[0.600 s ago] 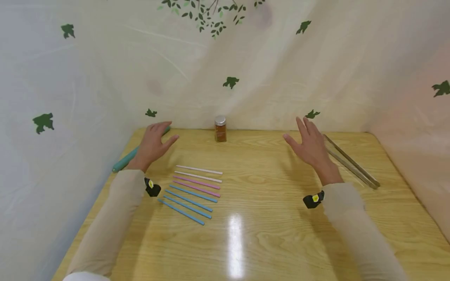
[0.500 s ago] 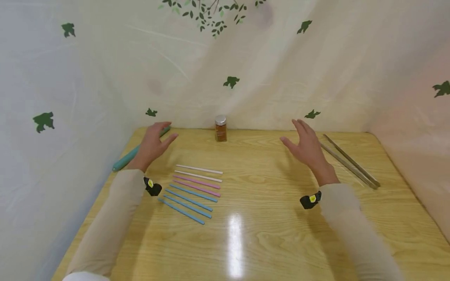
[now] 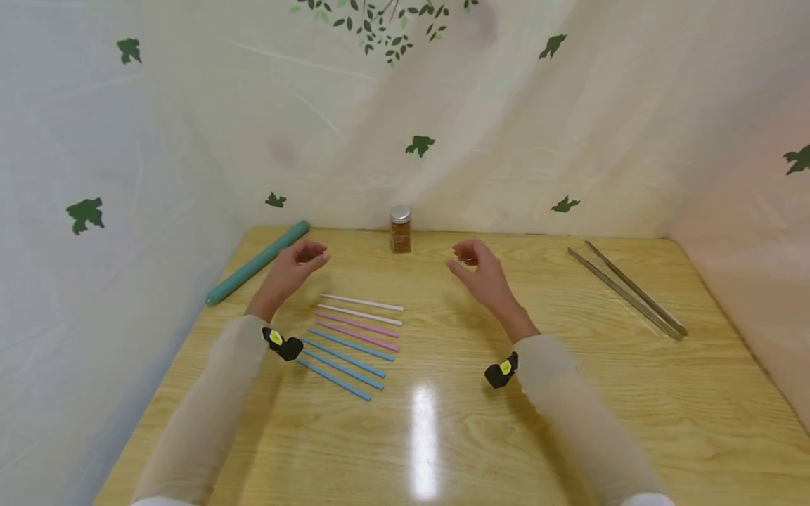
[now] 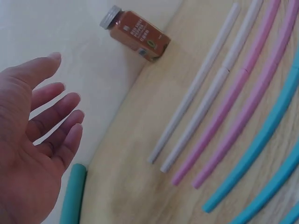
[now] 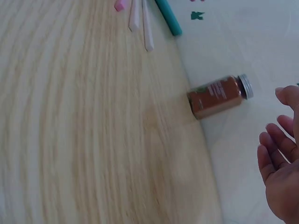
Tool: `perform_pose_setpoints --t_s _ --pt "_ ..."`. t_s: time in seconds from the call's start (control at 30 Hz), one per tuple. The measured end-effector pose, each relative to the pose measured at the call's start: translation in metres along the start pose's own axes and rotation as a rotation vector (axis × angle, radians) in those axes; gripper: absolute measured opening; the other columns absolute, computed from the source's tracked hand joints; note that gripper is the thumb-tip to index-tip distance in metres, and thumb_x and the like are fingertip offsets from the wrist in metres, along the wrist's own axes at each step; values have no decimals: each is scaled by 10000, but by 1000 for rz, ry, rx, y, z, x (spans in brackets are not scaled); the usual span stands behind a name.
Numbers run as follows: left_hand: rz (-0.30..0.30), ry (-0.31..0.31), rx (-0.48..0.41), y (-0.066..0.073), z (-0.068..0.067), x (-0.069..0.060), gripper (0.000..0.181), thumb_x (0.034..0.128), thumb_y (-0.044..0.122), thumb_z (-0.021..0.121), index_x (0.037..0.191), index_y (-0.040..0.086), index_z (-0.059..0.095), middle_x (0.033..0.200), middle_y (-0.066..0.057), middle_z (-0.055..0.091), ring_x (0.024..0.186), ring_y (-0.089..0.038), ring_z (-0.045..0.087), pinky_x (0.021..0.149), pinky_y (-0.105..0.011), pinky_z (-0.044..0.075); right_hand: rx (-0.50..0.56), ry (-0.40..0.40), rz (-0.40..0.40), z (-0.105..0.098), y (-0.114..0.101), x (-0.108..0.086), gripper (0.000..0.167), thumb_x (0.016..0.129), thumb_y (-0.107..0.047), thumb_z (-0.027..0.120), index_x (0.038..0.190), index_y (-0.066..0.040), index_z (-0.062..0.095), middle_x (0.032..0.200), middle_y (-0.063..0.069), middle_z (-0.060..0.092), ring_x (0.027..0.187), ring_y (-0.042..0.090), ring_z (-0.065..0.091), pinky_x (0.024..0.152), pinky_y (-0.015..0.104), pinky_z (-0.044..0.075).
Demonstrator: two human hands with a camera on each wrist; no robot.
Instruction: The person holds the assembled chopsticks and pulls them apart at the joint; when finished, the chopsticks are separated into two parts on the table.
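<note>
My left hand (image 3: 290, 273) hovers over the table's left side with loosely bent fingers, nothing in them; the left wrist view shows its bare palm (image 4: 28, 140). Beside it lies a green rod (image 3: 256, 264). My right hand (image 3: 486, 278), also holding nothing, is in the air right of a spice jar (image 3: 401, 232) with a silver lid. Between and below the hands lie sticks in a slanted row: white sticks (image 3: 361, 302), pink sticks (image 3: 357, 325) and several blue sticks (image 3: 350, 345). In the right wrist view the right hand (image 5: 282, 172) appears at the edge.
A pair of long metal strips (image 3: 623, 289), seemingly tongs, lies at the right of the wooden table (image 3: 506, 450). Pale cloth (image 3: 342, 140) with green leaf shapes stands behind the table and along both sides.
My right hand has moved left, away from the metal strips and nearer the jar. The left hand has shifted slightly right and down, uncovering the green rod. Both hands' fingers are more bent.
</note>
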State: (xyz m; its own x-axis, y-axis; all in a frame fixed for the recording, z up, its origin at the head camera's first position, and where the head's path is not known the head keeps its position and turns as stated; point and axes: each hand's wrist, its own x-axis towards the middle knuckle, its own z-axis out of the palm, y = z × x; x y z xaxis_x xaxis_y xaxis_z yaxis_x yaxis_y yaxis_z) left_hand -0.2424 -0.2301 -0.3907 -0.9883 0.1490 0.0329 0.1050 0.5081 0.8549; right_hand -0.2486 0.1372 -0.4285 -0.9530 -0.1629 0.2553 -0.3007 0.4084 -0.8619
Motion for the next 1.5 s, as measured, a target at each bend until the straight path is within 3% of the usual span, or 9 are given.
perform_pose_setpoints --t_s 0.07,0.2,0.3,0.43,0.83,1.07,1.3,1.5 --pt "-16 -26 -4 -3 1 -2 397 951 239 602 1236 -33 552 1222 -209 583 1131 -323 520 921 -400 416 47 -13 13 13 -2 0 379 920 -261 650 1194 -19 549 1149 176 581 1018 245 540 926 399 444" --pt "-10 -69 37 -27 6 2 415 955 291 593 1236 -12 556 1222 -183 586 1126 -297 531 932 -382 424 88 -52 44 37 -4 -1 381 916 -240 656 1188 8 557 1089 122 598 976 219 564 883 355 468" --pt "1 -102 81 -46 9 5 410 952 323 592 1218 12 570 1204 -162 601 1112 -281 546 948 -398 429 68 -101 60 51 -4 -3 372 914 -231 660 1178 14 568 1063 111 607 952 218 574 863 341 477" --pt "11 -138 122 -58 11 6 358 947 307 604 1176 31 593 1163 -151 620 1083 -283 558 951 -431 428 8 -155 52 65 -3 -7 331 911 -216 662 1147 5 589 1046 106 628 934 213 587 843 346 488" --pt "30 -200 220 -70 18 6 245 924 220 644 1090 40 635 1037 -120 654 960 -228 586 879 -363 459 -37 -248 60 95 -2 -18 238 906 -206 670 1075 -53 602 1000 67 623 893 166 571 803 306 486" --pt "41 -219 234 -65 22 5 188 889 172 681 1042 66 660 1026 -100 651 956 -236 589 885 -404 473 -134 -279 29 99 -2 -18 220 899 -228 680 1033 -64 620 980 56 604 890 168 555 815 330 481" --pt "99 -207 284 -68 28 7 118 882 148 690 970 70 686 954 -79 622 880 -194 570 806 -336 465 -202 -299 -4 100 0 -16 179 885 -202 696 989 -61 661 947 61 583 877 168 538 806 309 468" --pt "106 -192 285 -70 30 7 87 884 138 688 935 67 686 911 -78 601 835 -188 547 748 -313 452 -272 -322 -16 102 2 -15 102 901 -196 676 937 -101 667 933 40 553 870 163 522 806 324 463"
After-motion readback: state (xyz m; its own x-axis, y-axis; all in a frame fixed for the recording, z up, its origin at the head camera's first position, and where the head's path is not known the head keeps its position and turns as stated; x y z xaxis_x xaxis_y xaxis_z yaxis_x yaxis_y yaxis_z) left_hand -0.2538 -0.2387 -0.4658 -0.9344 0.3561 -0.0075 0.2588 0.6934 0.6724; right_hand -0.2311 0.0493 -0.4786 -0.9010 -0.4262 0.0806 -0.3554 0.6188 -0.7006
